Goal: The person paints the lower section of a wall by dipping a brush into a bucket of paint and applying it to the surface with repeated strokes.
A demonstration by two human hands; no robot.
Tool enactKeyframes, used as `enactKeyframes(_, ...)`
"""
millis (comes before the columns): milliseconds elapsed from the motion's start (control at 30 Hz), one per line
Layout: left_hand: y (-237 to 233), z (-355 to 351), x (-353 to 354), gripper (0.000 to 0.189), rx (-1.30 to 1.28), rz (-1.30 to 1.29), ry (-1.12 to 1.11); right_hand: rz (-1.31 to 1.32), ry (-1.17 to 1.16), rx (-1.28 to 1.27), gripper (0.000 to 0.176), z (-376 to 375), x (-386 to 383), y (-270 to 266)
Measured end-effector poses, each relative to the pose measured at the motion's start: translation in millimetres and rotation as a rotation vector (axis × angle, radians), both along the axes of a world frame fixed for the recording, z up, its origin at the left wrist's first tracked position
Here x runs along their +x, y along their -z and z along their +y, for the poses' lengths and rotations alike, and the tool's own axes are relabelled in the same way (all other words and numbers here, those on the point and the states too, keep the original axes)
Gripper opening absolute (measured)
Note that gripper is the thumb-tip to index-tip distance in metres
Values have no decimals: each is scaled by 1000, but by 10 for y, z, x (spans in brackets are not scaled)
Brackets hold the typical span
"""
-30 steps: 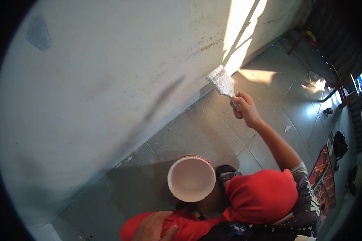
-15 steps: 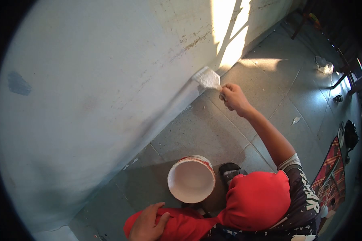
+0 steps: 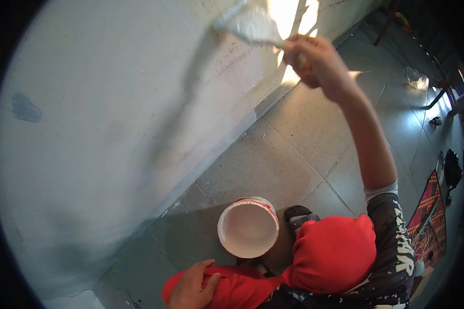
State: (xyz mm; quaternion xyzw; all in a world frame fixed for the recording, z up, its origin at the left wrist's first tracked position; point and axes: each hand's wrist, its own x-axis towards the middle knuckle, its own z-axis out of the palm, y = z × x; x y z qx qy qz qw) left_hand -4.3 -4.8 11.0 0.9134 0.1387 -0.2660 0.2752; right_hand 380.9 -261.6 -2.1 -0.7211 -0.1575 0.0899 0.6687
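My right hand (image 3: 317,64) is wrapped round the handle of a wide paintbrush (image 3: 250,24), blurred by motion. Its white-coated bristles are up against the pale wall (image 3: 113,103), at the top of the view. Low in the view, my left hand (image 3: 193,288) rests on my red-clad knee, fingers spread and holding nothing. Between my legs and the wall stands a round paint bucket (image 3: 248,229), its inside white and its outer rim streaked with red.
Grey floor tiles (image 3: 288,149) run along the wall's foot. Farther right lie a red plaid cloth (image 3: 430,221), a black item (image 3: 452,167) and a clear plastic bag (image 3: 416,80). My shoe (image 3: 300,216) is beside the bucket. A blue-grey patch (image 3: 26,107) marks the wall.
My right hand has raised the paintbrush up the wall, from near the floor edge to the top of the view. My left hand has stayed on the knee.
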Motion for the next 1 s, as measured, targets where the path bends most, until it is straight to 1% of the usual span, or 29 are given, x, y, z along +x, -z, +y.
enactKeyframes(33,-7,-3,3,37,-23,5,-16,100,7,-29,21,35,31,226)
enactKeyframes(67,3,5,-8,37,-26,2,-18,194,64,38,22,109,48,536)
enactKeyframes(100,18,16,-21,37,-2,-3,4,256,43,23,19,103,38,803)
enactKeyframes(133,31,14,-32,37,22,-9,24,276,49,-68,20,89,12,1048)
enactKeyframes(200,13,-8,-14,37,0,-8,2,370,58,-103,16,30,-46,1511)
enactKeyframes(267,-6,-21,-1,37,-16,-7,-16,388,63,-80,15,-36,-149,1816)
enactKeyframes(333,-21,-30,4,37,-27,24,-39,488,57,-159,18,-67,-205,1977)
enactKeyframes(367,-31,-34,0,37,-26,21,-40,485,55,-158,18,-67,-196,2032)
enactKeyframes(467,-29,-47,-23,37,-42,17,-57,529,41,-200,18,-51,-155,2014)
enactKeyframes(533,-5,-42,-55,37,-27,-46,-20,482,95,-187,15,56,-78,1715)
enactKeyframes(567,-16,-60,-27,37,-28,-46,-23,451,90,-198,15,89,-37,1478)
enactKeyframes(600,-41,-78,34,40,-60,30,-77,399,86,-259,16,103,-5,1245)
enactKeyframes(633,-57,-88,65,44,-91,107,-128,364,117,-260,17,117,-19,986)
enactKeyframes(667,-56,-88,64,44,-89,112,-127,331,144,-205,18,118,-82,666)
enactKeyframes(700,-50,-85,63,42,-90,113,-125,244,104,-162,19,61,-57,507)
enactKeyframes(733,-43,-81,62,40,-91,114,-122,153,107,-45,20,45,-83,331)
enactKeyframes(767,-34,-73,57,40,-90,122,-119,51,103,-6,19,35,-121,158)
enactKeyframes(800,-19,-59,47,41,-76,111,-102,33,34,88,19,-18,-123,28)
enactKeyframes(833,-1,-46,37,41,-63,99,-85,-10,42,105,20,-19,-158,-60)
enactKeyframes(900,49,-12,14,41,-62,79,-61,-49,50,119,21,25,-177,-39)
enactKeyframes(967,53,-2,12,41,-62,56,-41,32,37,108,20,107,-143,245)
enactKeyframes(1000,40,-10,23,41,-73,55,-44,118,111,0,20,201,-192,403)
